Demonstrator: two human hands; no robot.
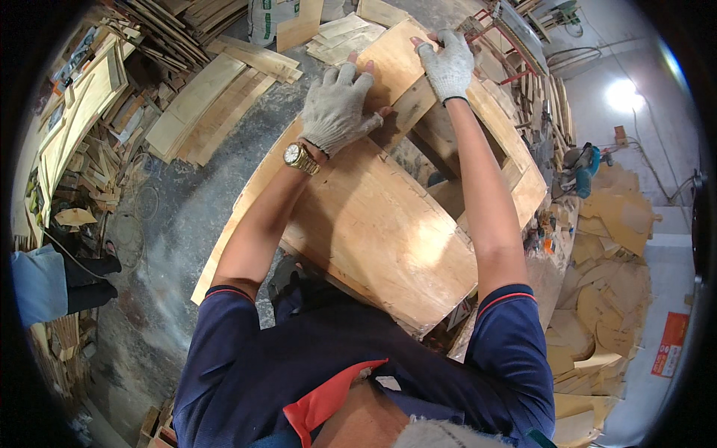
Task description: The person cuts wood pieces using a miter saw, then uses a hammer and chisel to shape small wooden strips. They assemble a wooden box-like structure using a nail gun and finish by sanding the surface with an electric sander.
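My left hand (334,108), in a grey fingerless work glove with a gold watch (296,155) at the wrist, lies spread over the near left part of a plywood piece (390,66). Its fingers are apart and the thumb points right. At the far right corner of that piece, my right hand (448,66), gloved likewise, has its fingers bent over the edge, with the undersides hidden. Below the piece is a wooden frame (441,145) with open gaps. A broad, pale plywood panel (373,224) covers its near side, below my forearms.
Plywood sheets (202,104) lie on the concrete floor (164,224) to the left, near stacked scrap wood (89,160). Another person (45,280) stands at the far left. To the right are a teal power tool (586,168) and a heap of thin brown cut-outs (597,299).
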